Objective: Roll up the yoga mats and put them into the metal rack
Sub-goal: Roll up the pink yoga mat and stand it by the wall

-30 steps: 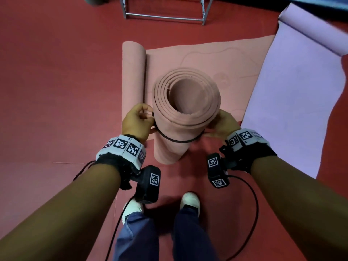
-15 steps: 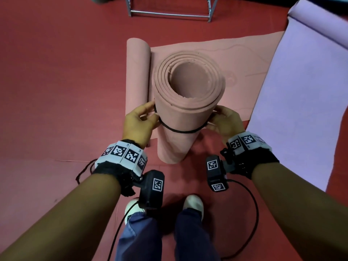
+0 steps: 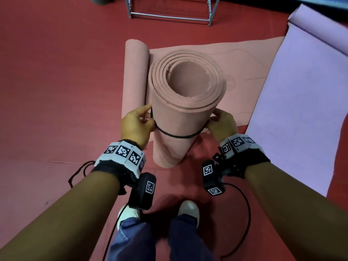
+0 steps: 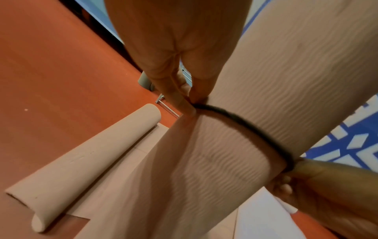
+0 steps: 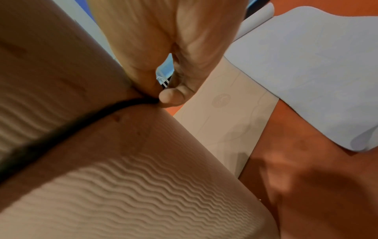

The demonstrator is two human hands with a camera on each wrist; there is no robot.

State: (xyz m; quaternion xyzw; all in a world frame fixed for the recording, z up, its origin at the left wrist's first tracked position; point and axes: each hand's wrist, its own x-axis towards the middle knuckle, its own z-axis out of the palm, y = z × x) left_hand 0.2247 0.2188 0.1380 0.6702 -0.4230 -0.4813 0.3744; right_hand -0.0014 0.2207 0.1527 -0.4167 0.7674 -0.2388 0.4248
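A rolled pink yoga mat point(image 3: 177, 117) stands upright on the red floor in front of my feet. A thin black elastic band point(image 3: 178, 136) circles it about a third of the way down. My left hand point(image 3: 138, 125) pinches the band point(image 4: 243, 120) at the roll's left side. My right hand point(image 3: 220, 123) pinches the same band point(image 5: 114, 105) at the right side. A second pink mat point(image 3: 243, 76) lies behind, unrolled except for a curl point(image 3: 134, 74) at its left end. The metal rack point(image 3: 169, 10) stands at the far top edge.
A lilac mat point(image 3: 305, 102) lies flat to the right, its far end curled. My two white shoes point(image 3: 188, 210) stand just behind the upright roll. Cables hang from both wrist cameras. Red floor spreads to the left.
The band has slid a little further down the upright roll, with both hands moving down along its sides. The view has shifted slightly towards the roll.
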